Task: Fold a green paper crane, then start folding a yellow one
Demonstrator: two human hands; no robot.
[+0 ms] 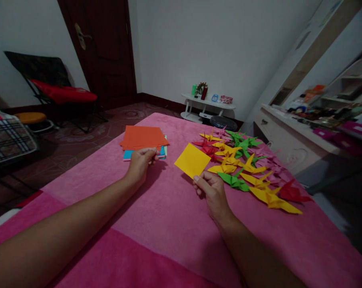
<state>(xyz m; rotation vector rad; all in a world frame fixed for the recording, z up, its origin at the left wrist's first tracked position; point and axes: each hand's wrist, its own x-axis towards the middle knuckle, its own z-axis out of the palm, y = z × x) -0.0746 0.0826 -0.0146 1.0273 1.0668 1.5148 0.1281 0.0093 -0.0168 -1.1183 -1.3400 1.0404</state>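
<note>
Head view: your pink cloth (160, 216) has paper cranes (250, 166) right, an orange-topped paper stack (143, 137) left. Your left hand (141, 161) curls by the stack; its grip can't be told. Your right hand (213, 191) pinches a yellow paper square (193, 160) beside the cranes.

A dark red door (107, 52) with a metal handle (81, 37), a folding chair (40, 66) holding red cloth (62, 92), a round stool (31, 117), a white stand (209, 102) near the wall (181, 48), a cluttered dresser (277, 127) at right
</note>
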